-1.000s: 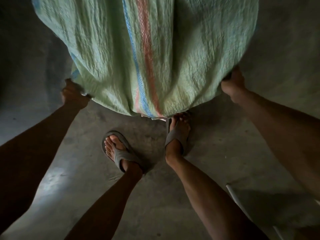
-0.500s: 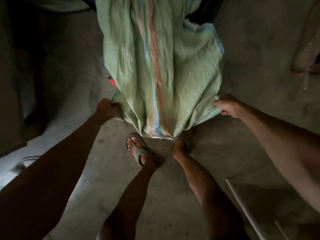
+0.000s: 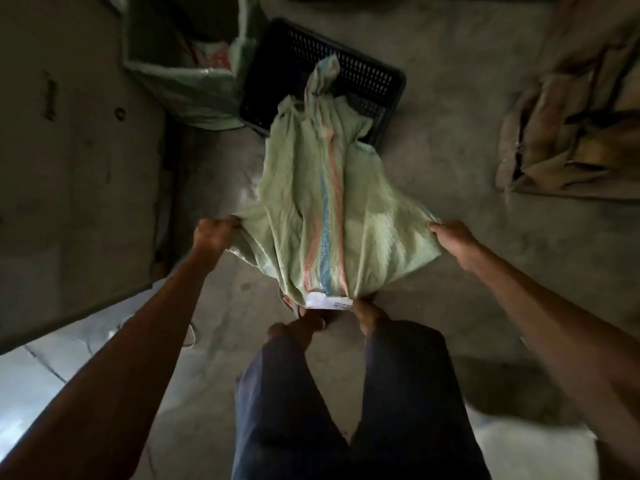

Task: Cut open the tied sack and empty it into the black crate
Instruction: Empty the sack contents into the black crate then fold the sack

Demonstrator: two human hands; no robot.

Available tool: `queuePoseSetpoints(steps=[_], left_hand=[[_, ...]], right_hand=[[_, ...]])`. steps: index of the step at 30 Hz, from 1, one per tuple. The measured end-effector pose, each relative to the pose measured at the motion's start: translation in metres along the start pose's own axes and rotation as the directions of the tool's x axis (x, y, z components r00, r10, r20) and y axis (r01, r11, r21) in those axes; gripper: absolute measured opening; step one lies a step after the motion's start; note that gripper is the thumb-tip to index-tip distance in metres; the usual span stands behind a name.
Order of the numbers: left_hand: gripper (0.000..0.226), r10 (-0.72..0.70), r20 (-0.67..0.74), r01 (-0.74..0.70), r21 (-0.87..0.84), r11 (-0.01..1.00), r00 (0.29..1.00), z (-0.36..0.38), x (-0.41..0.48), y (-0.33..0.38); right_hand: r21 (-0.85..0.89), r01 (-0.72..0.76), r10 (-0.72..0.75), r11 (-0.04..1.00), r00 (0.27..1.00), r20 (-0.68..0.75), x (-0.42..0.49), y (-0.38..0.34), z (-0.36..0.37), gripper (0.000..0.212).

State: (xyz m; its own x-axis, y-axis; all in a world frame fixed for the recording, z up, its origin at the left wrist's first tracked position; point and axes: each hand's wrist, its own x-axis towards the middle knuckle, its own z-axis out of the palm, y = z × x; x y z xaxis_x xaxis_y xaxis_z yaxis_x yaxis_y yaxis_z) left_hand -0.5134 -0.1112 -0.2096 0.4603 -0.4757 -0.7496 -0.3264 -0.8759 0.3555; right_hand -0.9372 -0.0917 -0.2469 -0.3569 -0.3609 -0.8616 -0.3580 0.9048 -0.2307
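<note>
Sack (image 3: 325, 216), pale green, striped: stretched toward 12 o'clock, tied neck over black crate (image 3: 367, 77). Left hand (image 3: 213, 235) fisted round its 9 o'clock corner; right hand (image 3: 450, 237) grips its 3 o'clock corner.

Setting: dim storeroom or shed. Evidence: bare, stained concrete floor (image 3: 450, 174). A perforated black crate (image 3: 363, 74) stands directly on it. An open plastic-lined bag (image 3: 180, 88) sits just beside the crate. Heap of crumpled brown sacking (image 3: 571, 126) lies at right.
</note>
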Motion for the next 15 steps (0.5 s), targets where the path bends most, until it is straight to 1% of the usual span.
queuePoseSetpoints(steps=[1, 3, 5, 6, 9, 12, 15], left_hand=[[0.055, -0.001, -0.025, 0.000, -0.037, 0.999, 1.000, -0.009, -0.014, 0.007], [0.031, -0.018, -0.035, 0.015, -0.098, 0.995, 0.999, -0.025, -0.039, 0.019], [0.023, -0.052, -0.007, 0.050, -0.187, 0.981, 0.999, -0.041, -0.058, 0.023], [0.023, -0.069, 0.015, 0.071, -0.245, 0.967, 0.997, -0.050, -0.066, 0.024], [0.027, -0.082, 0.104, 0.118, -0.418, 0.901, 0.991, -0.078, -0.083, 0.026], [0.016, -0.046, 0.207, 0.146, -0.500, 0.854, 0.977, -0.097, -0.096, 0.042], [0.024, 0.015, 0.276, 0.151, -0.573, 0.805, 0.961, -0.113, -0.098, 0.065]], right_hand=[[0.083, -0.004, 0.004, 0.997, 1.000, -0.003, -0.015, -0.004, -0.007, 0.051], [0.231, -0.021, 0.015, 0.973, 1.000, 0.026, -0.046, -0.010, -0.019, 0.051], [0.404, -0.064, 0.037, 0.912, 0.996, 0.076, -0.070, -0.011, -0.028, 0.049], [0.459, -0.067, 0.034, 0.886, 0.996, 0.080, -0.085, -0.012, -0.031, 0.048], [0.509, -0.020, -0.009, 0.861, 0.998, 0.054, -0.117, -0.015, -0.040, 0.044], [0.570, 0.018, -0.025, 0.821, 1.000, 0.005, -0.131, -0.024, -0.048, 0.042], [0.645, 0.038, -0.041, 0.763, 0.999, -0.012, -0.135, -0.042, -0.059, 0.041]])
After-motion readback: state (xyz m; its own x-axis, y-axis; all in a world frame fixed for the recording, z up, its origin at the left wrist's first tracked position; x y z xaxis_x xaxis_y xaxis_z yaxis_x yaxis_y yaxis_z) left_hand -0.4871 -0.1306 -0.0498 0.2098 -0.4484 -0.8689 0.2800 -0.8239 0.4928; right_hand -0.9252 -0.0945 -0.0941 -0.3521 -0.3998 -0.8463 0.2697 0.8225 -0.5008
